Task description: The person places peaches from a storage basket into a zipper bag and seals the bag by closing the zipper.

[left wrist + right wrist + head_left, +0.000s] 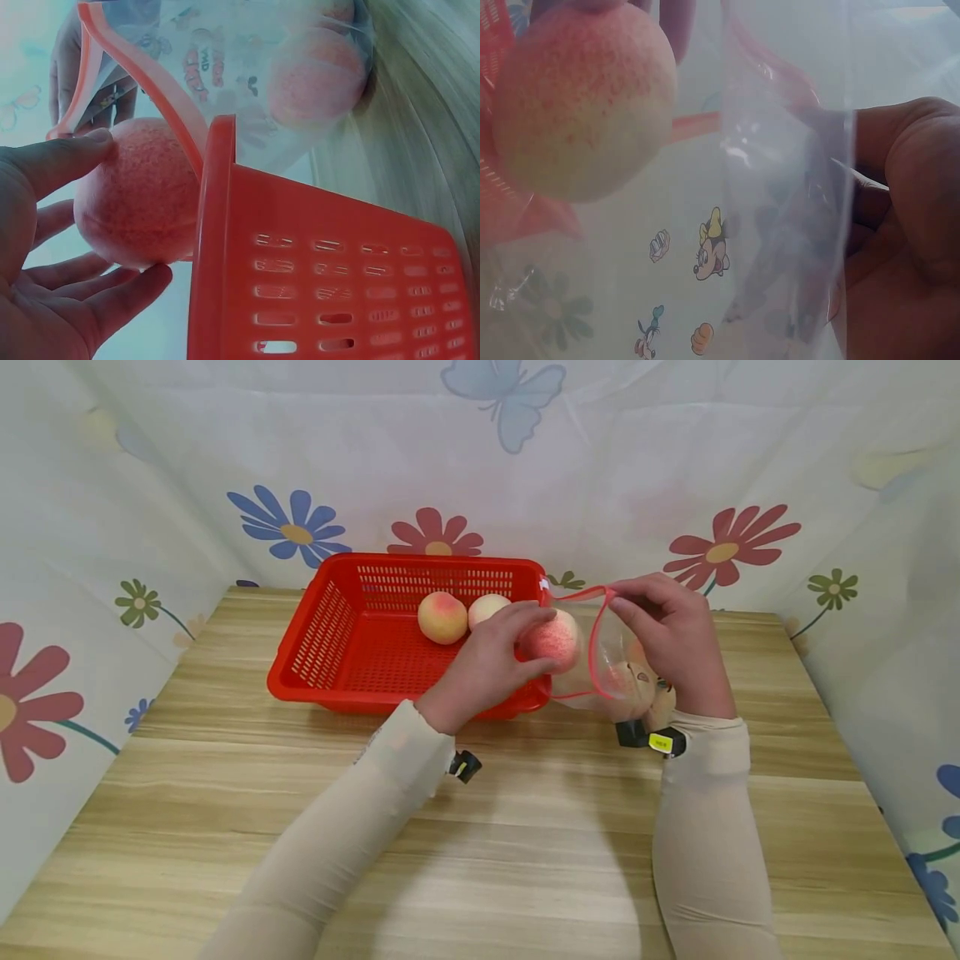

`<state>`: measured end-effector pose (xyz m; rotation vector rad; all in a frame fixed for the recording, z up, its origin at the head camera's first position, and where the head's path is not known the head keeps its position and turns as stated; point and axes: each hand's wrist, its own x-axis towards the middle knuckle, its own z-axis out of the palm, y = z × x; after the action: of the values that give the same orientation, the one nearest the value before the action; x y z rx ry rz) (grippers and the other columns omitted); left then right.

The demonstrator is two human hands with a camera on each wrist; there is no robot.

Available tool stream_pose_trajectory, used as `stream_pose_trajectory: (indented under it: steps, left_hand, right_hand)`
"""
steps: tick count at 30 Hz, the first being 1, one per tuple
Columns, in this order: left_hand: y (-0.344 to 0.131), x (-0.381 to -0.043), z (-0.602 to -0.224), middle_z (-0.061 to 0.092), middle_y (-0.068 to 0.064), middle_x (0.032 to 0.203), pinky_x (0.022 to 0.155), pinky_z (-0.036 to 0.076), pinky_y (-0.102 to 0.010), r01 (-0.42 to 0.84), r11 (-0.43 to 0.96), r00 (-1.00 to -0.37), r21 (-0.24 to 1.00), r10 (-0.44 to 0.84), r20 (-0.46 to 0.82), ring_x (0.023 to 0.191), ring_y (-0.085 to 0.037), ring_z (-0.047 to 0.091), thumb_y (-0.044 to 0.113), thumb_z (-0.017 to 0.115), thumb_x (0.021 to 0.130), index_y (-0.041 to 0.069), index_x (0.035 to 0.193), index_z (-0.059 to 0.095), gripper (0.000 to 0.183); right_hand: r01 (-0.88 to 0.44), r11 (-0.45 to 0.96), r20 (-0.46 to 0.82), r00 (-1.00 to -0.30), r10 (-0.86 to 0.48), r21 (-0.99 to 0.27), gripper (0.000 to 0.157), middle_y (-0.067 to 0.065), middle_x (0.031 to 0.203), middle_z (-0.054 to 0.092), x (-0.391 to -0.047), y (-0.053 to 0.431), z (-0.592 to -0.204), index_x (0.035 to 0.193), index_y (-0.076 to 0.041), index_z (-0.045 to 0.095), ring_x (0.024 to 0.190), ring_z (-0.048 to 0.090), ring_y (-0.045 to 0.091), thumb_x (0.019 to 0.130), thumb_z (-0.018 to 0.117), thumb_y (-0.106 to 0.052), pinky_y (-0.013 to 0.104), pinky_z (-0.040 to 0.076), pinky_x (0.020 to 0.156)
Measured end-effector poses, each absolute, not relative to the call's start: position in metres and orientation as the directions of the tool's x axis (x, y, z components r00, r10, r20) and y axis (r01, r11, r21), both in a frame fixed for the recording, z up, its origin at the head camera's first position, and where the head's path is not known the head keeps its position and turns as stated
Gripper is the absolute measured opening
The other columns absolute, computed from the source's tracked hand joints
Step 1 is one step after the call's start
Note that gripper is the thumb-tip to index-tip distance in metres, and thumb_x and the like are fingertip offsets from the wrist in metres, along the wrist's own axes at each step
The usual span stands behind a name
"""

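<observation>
My left hand holds a pink peach between thumb and fingers, over the right rim of the red basket. In the left wrist view the peach is at the mouth of a clear plastic bag with a pink edge. My right hand pinches that pink edge at the top, keeping the bag's mouth apart. Cartoon figures are printed on the bag, and peaches lie inside it. Two more peaches sit in the basket, one yellow-pink, one paler and partly behind my left hand.
The basket stands on a wood-grain table, near its back edge. A flower-patterned cloth hangs behind and along both sides. Small black devices, one at the left wrist, are strapped on over the sleeves.
</observation>
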<state>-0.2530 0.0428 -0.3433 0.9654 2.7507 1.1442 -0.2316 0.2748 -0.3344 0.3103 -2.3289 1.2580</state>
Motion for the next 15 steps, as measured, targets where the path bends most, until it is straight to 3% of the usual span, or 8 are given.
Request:
stream_pose_trajectory:
  steps: [7,15]
  left_hand:
    - [0.0428,-0.2536,-0.3447,0.051,0.001,0.139,0.101,0.05,-0.033,0.553,0.535,-0.803,0.639,0.545,0.239,0.128,-0.016,0.046,0.033,0.073,0.086,0.018,0.137,0.051,0.058]
    - [0.0408,-0.2541,-0.3481,0.055,0.002,0.136,0.103,0.048,-0.033,0.523,0.573,-0.823,0.631,0.532,0.2,0.125,-0.015,0.049,0.03,0.072,0.087,0.017,0.136,0.052,0.054]
  right_hand:
    - [-0.407,0.558,0.505,-0.863,0.025,-0.723,0.025,-0.014,0.098,0.064,-0.2312,0.275,-0.3341,0.113,-0.007,0.071,0.086,0.061,0.006,0.092,0.066,-0.019,0.012,0.05,0.078]
    - [-0.363,0.58,0.472,-0.88,0.043,-0.729,0.028,0.003,0.106,0.067,-0.229,0.2739,-0.3326,0.116,-0.011,0.071,0.089,0.06,0.007,0.092,0.065,-0.023,0.011,0.049,0.08]
